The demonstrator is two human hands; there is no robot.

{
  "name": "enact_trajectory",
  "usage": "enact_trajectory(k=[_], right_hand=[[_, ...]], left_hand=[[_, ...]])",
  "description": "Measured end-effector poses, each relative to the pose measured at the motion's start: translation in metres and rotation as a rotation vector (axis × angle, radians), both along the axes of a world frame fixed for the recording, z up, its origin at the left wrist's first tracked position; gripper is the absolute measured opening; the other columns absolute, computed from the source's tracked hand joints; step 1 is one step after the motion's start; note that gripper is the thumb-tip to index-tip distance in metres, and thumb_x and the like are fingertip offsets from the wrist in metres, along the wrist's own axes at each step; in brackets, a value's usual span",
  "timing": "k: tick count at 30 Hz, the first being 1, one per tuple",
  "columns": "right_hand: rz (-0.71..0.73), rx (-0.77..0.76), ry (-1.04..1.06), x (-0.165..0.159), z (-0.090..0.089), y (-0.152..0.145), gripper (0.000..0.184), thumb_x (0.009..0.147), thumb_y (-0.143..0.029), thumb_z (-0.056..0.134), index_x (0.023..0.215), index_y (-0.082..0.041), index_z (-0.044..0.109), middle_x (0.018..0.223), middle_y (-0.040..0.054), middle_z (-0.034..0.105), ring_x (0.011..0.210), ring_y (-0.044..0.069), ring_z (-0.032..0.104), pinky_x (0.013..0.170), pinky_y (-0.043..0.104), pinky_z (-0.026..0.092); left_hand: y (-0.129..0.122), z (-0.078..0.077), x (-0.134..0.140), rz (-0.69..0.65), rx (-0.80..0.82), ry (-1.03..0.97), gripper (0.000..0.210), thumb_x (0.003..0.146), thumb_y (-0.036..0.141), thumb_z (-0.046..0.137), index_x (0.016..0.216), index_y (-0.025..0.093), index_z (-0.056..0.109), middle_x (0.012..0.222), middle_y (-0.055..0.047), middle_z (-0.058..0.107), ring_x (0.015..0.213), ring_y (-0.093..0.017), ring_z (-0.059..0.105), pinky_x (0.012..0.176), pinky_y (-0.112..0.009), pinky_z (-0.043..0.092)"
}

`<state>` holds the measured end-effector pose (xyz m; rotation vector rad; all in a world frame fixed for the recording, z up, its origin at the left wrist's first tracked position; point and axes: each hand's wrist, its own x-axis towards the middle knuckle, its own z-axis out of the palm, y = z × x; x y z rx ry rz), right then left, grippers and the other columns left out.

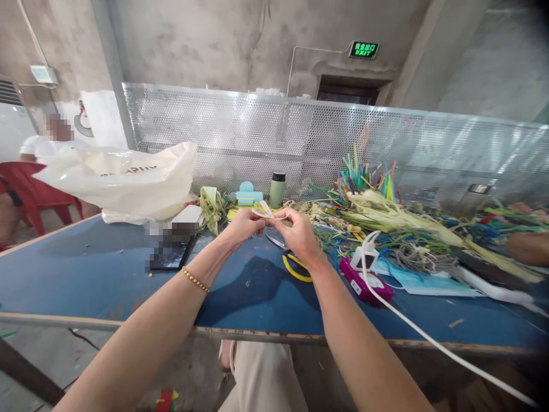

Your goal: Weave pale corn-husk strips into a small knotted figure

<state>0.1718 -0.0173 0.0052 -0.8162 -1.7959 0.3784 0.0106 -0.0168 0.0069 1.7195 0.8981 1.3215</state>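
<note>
Over the middle of the blue table, my left hand (246,225) and my right hand (297,230) meet, fingers pinched close together. Between them is a pale cream strip (266,210), looped and crossing at the fingertips; it looks like a piece of dried corn husk. Both hands are closed on it. Just below my right hand lies a pair of scissors (295,269) with yellow handles, its blades partly hidden by the hand. A gold bead bracelet (195,280) circles my left wrist.
Behind stand a green flask (278,190) and a perforated metal screen (240,137). Corn husks (377,212) and coloured strands heap at right, near a purple power strip (364,283) with a white cable. Left are a phone (171,252) and a plastic bag (124,177). Another person's hand (527,248) shows far right.
</note>
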Motion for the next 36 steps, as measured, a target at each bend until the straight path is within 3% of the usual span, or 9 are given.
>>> enact_trajectory(k=[5, 8, 12, 17, 25, 32, 36], right_hand=[[0.039, -0.065, -0.013, 0.0, 0.002, -0.001, 0.027, 0.078, -0.042, 0.069, 0.085, -0.016, 0.069, 0.083, 0.0074, 0.073, 0.076, 0.02, 0.065, 0.069, 0.029, 0.048], [0.054, -0.107, -0.037, 0.0, 0.001, 0.001, 0.031, 0.075, -0.043, 0.071, 0.088, -0.015, 0.07, 0.086, 0.0075, 0.074, 0.079, 0.02, 0.066, 0.069, 0.028, 0.048], [-0.035, -0.123, 0.006, 0.001, 0.0, 0.004, 0.034, 0.077, -0.049, 0.066, 0.067, -0.016, 0.065, 0.063, 0.0026, 0.065, 0.06, 0.016, 0.058, 0.055, 0.026, 0.041], [0.005, -0.277, 0.25, 0.0, 0.003, 0.001, 0.041, 0.069, -0.055, 0.073, 0.064, -0.015, 0.063, 0.053, -0.0001, 0.058, 0.048, 0.011, 0.047, 0.047, 0.025, 0.033], [0.1, -0.356, 0.477, -0.005, -0.001, 0.003, 0.04, 0.062, -0.052, 0.076, 0.059, -0.018, 0.056, 0.049, -0.0028, 0.05, 0.046, 0.009, 0.041, 0.046, 0.025, 0.032], [0.117, -0.405, 0.365, -0.003, 0.002, 0.0, 0.044, 0.064, -0.057, 0.074, 0.057, -0.019, 0.054, 0.047, -0.0024, 0.049, 0.044, 0.009, 0.04, 0.043, 0.025, 0.03], [0.107, -0.399, 0.325, -0.005, 0.001, -0.001, 0.047, 0.062, -0.059, 0.075, 0.055, -0.019, 0.052, 0.045, -0.0041, 0.045, 0.042, 0.008, 0.034, 0.041, 0.024, 0.024]], left_hand=[[0.004, -0.003, -0.001, 0.072, 0.104, 0.116, 0.022, 0.074, 0.021, 0.056, 0.053, 0.014, 0.055, 0.048, 0.002, 0.049, 0.049, -0.008, 0.04, 0.051, -0.023, 0.029], [0.002, -0.004, 0.0, 0.128, 0.227, 0.246, 0.018, 0.073, 0.018, 0.055, 0.056, 0.014, 0.056, 0.051, 0.003, 0.048, 0.053, -0.009, 0.039, 0.052, -0.023, 0.027], [-0.005, -0.002, 0.003, 0.197, 0.343, 0.345, 0.021, 0.078, 0.021, 0.056, 0.059, 0.013, 0.058, 0.052, 0.003, 0.046, 0.055, -0.009, 0.037, 0.052, -0.023, 0.026], [-0.001, -0.003, 0.001, 0.018, 0.169, 0.177, 0.019, 0.08, 0.024, 0.058, 0.064, 0.013, 0.06, 0.054, 0.001, 0.053, 0.052, -0.009, 0.046, 0.053, -0.023, 0.035], [-0.002, -0.007, 0.011, -0.051, 0.003, -0.002, 0.013, 0.076, 0.023, 0.066, 0.07, 0.012, 0.063, 0.053, 0.002, 0.056, 0.048, -0.009, 0.049, 0.05, -0.022, 0.035], [-0.005, -0.001, 0.003, -0.141, -0.102, -0.054, 0.027, 0.081, 0.036, 0.063, 0.078, 0.009, 0.069, 0.069, -0.005, 0.067, 0.056, -0.01, 0.055, 0.054, -0.023, 0.035], [-0.009, 0.005, -0.001, -0.138, -0.06, -0.011, 0.027, 0.081, 0.034, 0.066, 0.073, 0.009, 0.069, 0.066, -0.005, 0.067, 0.06, -0.012, 0.057, 0.059, -0.024, 0.04]])
